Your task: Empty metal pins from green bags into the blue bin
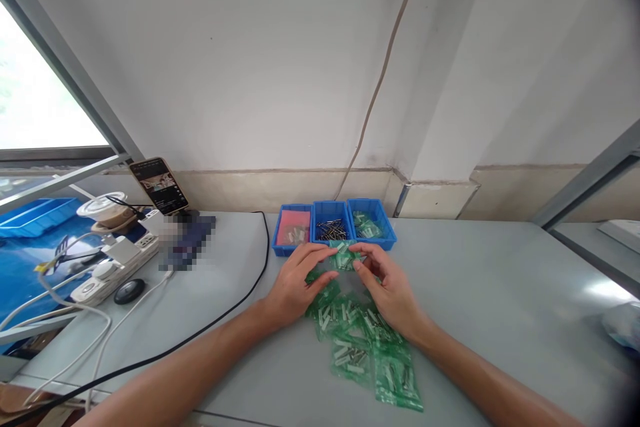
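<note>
A small green plastic bag (344, 257) with pale pieces inside is held up between my hands, just in front of the blue bins. My left hand (295, 283) has its fingertips at the bag's left edge, thumb below and forefinger above. On the other side, my right hand (387, 283) pinches the bag's right edge between thumb and fingers. Beneath and between my wrists lies a loose heap of similar green bags (350, 313), holding white cylinders and metal screw-like pieces. Two more filled bags, a left one (351, 359) and a right one (399, 380), lie nearest me.
Three blue bins stand by the wall: left (277, 240) with a pink sheet and small parts, middle (330, 204) with metal screws, right (389, 230) with green bags. A black cable (225, 312) crosses the table. Leftward are a phone (159, 185), power strip (90, 289) and mouse (129, 291).
</note>
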The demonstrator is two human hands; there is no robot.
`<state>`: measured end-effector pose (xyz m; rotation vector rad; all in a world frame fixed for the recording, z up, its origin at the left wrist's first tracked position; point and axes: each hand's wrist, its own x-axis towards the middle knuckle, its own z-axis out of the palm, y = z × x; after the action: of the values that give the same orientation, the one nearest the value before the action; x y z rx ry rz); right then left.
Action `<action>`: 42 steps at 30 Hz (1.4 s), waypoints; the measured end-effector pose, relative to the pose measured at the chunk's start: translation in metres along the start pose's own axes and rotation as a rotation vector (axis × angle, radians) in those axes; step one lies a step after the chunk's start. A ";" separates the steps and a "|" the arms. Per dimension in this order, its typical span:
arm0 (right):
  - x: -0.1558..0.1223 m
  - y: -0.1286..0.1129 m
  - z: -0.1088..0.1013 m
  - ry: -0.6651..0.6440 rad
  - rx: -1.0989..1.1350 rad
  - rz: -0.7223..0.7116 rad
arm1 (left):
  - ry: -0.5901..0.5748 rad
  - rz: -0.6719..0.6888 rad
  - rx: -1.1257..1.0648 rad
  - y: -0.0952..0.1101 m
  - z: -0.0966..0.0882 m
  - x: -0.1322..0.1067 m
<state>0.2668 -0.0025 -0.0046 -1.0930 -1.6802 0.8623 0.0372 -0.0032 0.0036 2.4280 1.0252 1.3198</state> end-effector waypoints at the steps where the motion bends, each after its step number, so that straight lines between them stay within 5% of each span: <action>1: 0.000 0.000 0.000 -0.003 0.002 0.002 | 0.001 -0.001 -0.003 0.000 0.000 0.000; 42: 0.001 0.003 0.000 -0.018 0.009 -0.001 | -0.075 -0.073 -0.039 -0.001 0.001 -0.001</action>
<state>0.2676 -0.0006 -0.0069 -1.0813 -1.6896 0.8807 0.0371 -0.0029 0.0011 2.3689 1.0477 1.2043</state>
